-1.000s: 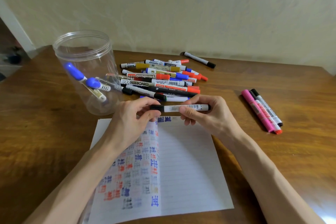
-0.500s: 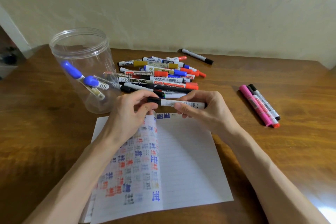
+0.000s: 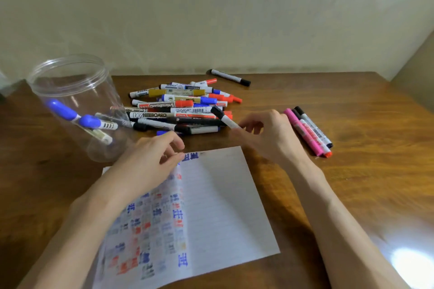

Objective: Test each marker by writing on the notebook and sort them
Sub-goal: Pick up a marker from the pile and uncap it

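The wooden surface carries an open notebook, its left page crowded with coloured test marks; behind it stands a clear jar beside a heap of markers; the left hand hovers, fingers loosely apart, empty; the right hand pinches a black-capped marker, tilted over the heap.

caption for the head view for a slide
Right hand holds a black-capped marker above the notebook; left hand empty.
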The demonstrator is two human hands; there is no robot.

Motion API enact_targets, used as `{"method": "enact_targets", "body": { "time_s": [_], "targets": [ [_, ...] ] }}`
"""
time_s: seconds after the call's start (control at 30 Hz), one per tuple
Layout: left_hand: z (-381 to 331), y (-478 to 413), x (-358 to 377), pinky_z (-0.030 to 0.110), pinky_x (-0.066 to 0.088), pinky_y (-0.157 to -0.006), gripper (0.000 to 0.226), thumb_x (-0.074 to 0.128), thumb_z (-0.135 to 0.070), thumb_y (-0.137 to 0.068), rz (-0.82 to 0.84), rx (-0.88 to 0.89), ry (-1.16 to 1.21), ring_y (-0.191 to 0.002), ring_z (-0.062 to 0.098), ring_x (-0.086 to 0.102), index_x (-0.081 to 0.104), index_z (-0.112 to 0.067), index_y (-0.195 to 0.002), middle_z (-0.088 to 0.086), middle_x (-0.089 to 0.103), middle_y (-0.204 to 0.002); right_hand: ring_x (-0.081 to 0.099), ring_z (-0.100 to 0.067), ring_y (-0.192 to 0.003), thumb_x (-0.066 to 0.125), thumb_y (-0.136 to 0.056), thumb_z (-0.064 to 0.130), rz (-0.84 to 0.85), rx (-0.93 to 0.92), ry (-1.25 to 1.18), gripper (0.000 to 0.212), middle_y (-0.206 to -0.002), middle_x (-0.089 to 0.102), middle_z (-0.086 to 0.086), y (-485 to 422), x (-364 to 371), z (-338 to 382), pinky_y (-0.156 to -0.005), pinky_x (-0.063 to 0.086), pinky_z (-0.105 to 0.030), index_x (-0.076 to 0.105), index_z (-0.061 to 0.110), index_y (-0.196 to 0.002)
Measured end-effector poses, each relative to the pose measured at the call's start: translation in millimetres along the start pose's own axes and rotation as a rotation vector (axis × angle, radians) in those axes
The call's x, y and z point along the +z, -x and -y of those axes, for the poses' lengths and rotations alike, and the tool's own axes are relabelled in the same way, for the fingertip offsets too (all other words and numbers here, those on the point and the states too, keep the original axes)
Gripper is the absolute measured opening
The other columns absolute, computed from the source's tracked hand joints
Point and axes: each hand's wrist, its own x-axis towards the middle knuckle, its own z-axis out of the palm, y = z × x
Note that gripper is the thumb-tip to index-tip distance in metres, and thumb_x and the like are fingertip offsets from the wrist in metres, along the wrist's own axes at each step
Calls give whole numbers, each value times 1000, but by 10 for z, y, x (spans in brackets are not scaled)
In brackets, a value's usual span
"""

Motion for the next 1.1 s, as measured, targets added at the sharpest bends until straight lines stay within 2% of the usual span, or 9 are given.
{"method": "enact_targets", "body": {
  "time_s": [0.07,0.13,0.27,0.33,0.4,0.5,0.6,0.83,1.1],
  "targets": [
    [-119,-39,27,31,56,-78,18,51,-41,-105,-69,-13,-159,-90,4,64,55,-36,-122,-15,69,-107,64,-11,-70,77,-92,44,-44,51,-1,26,-83,70,6,-4,-4,-24,-57,49,-20,80,20,-102],
    [-253,-119,120,26,48,-61,22,47,-38,-107,-237,-21,-207,-83,7,61,52,-30,-126,-9,70,-109,63,-9,-68,78,-91,45,-63,113,6,28,-82,70,6,-9,1,-30,-56,45,-17,79,19,-100],
    [-393,-231,373,34,55,-57,19,53,-36,-105,-424,117,54,-70,7,63,57,-24,-119,-8,70,-88,64,-7,-65,80,-91,43,-109,259,79,25,-84,72,2,-9,-27,-124,-54,43,-16,76,18,-95],
    [-348,-230,439,38,55,-57,16,55,-32,-104,-460,210,98,-67,7,63,61,-23,-116,-11,67,-82,65,-10,-67,81,-90,39,-149,336,149,23,-83,72,0,-8,-55,-210,-58,48,-22,76,17,-93],
    [-249,-196,468,37,57,-56,15,56,-28,-103,-476,290,112,-70,8,65,63,-22,-114,-10,68,-86,64,-17,-74,83,-88,34,-176,393,221,22,-83,69,-1,-10,-82,-276,-63,50,-30,76,15,-96],
    [-90,-139,502,35,61,-58,22,52,-27,-103,-453,343,121,-79,10,68,65,-18,-118,-4,71,-101,56,-23,-83,81,-89,28,-188,447,307,23,-94,71,-8,-17,-128,-308,-68,41,-31,74,15,-107],
    [-32,-101,497,32,61,-62,23,49,-26,-104,-464,313,157,-81,10,67,66,-18,-119,-4,69,-100,66,-31,-92,77,-92,23,-216,485,348,20,-104,73,-11,-29,-158,-363,-69,42,-33,73,17,-110],
    [-18,-82,459,19,49,-62,25,47,-26,-105,-460,269,228,-82,7,65,66,-18,-119,-6,66,-91,69,-36,-83,81,-89,29,-309,556,334,22,-96,73,-13,-39,-200,-507,-76,59,-43,73,12,-101],
    [19,-104,458,7,48,-65,26,58,-37,-99,-463,244,323,-89,2,62,67,-21,-117,-8,67,-94,58,-28,-80,79,-90,23,-299,538,339,27,-101,73,-11,-21,-221,-493,-72,47,-37,70,17,-115]
  ]
}}
